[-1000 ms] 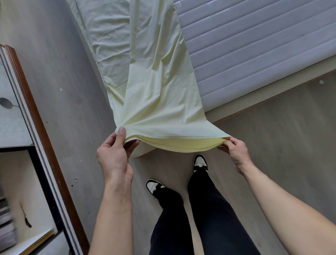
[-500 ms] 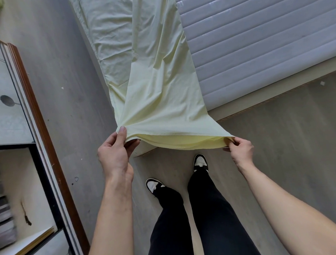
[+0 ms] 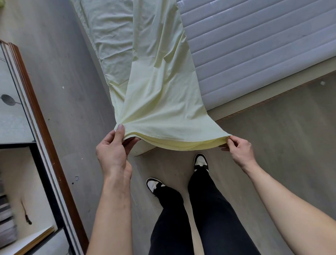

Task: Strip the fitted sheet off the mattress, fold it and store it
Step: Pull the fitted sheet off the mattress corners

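Head view, looking down: the left hand (image 3: 112, 151) pinches one corner of the pale yellow fitted sheet (image 3: 158, 93), thumb on top and fingers curled beneath. The right hand (image 3: 238, 150) pinches the opposite corner between thumb and fingertips. One sheet, folded into a long strip, runs from both hands up across the left edge of one grey ribbed mattress (image 3: 256, 46), its near end lifted off the bed. Two black-and-white shoes (image 3: 200, 161) stand on the floor (image 3: 279, 141) below.

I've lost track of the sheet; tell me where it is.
In the head view, the sheet drapes off the mattress corner, its near edge pinched between left hand and right hand.
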